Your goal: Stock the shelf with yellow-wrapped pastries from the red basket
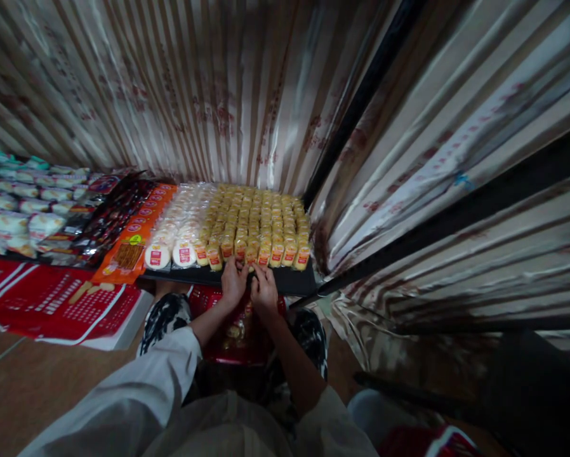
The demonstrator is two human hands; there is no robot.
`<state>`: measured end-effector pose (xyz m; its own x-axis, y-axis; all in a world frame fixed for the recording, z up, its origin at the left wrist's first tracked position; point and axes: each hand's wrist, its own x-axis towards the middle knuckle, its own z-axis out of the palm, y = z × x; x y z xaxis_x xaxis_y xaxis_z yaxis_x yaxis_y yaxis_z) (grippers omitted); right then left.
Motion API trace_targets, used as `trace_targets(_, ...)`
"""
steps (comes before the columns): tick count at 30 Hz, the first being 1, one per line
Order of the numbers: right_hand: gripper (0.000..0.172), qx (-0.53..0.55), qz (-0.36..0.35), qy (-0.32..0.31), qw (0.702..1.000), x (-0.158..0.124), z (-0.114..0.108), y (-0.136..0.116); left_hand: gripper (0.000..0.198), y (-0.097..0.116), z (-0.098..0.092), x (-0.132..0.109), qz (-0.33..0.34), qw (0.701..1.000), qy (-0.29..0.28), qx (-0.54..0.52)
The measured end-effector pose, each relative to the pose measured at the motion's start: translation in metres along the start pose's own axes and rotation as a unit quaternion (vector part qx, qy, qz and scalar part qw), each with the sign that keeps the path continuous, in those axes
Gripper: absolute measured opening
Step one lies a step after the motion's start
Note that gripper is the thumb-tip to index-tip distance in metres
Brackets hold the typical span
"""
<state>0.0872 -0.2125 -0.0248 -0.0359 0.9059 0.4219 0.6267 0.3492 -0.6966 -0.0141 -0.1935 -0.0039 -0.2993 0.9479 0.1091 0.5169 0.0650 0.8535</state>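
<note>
Small yellow wrapped cakes (289, 251) with red labels stand in close rows on a black shelf (185, 274). My left hand (234, 280) is at the front edge of these rows, its thumb and fingers closed on a wrapped cake (251, 254). From the other side, my right hand (265, 289) pinches at the same cake. The fingers partly cover its lower end. Below my hands, between my knees, several wrapped pieces (236, 330) lie on something red and shiny, its shape partly hidden by my arms.
Left of the cakes are round white wrapped biscuits (184, 252), an orange packet (131, 238), dark packets (101, 219) and white packets (9, 222). A red printed carton (66, 303) is on the floor at left. Striped sheeting (209, 95) and black poles (437, 219) bound the back and right.
</note>
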Motion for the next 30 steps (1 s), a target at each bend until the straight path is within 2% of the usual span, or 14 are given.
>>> trace_targets(2, 0.043, 0.005, -0.002, -0.001, 1.0, 0.0, 0.0, 0.002, 0.011, -0.002, 0.003, 0.0, 0.026, 0.999, 0.008, -0.022)
trace_targets(5, 0.043, 0.013, -0.004, 0.006, 1.0, 0.001, 0.0, 0.004, 0.012, -0.005, 0.009, 0.002, 0.027, 0.998, 0.016, -0.047)
trace_targets(10, 0.042, 0.004, 0.044, 0.06, 0.997, 0.002, 0.0, 0.007, 0.014, -0.008, 0.015, 0.006, 0.031, 0.998, 0.029, -0.044)
trace_targets(15, 0.046, -0.015, 0.05, 0.048, 0.997, 0.003, -0.001, 0.01, 0.014, -0.011, 0.018, 0.007, 0.052, 0.997, 0.042, -0.031)
trace_targets(19, 0.046, -0.017, 0.048, 0.045, 0.998, 0.006, -0.001, 0.013, 0.015, -0.012, 0.02, 0.006, 0.078, 0.996, 0.03, 0.002)
trace_targets(24, 0.049, -0.01, 0.073, 0.048, 0.996, 0.008, 0.001, 0.016, 0.017, -0.012, 0.022, 0.006, 0.05, 0.998, 0.019, 0.023)
trace_targets(27, 0.048, -0.016, 0.082, 0.052, 0.995, 0.008, 0.001, 0.014, 0.019, -0.013, 0.022, 0.005, 0.054, 0.998, 0.012, 0.034)
trace_targets(30, 0.044, -0.001, 0.058, 0.061, 0.996, 0.007, -0.002, 0.014, 0.021, -0.015, 0.02, 0.005, 0.067, 0.997, 0.007, 0.032)
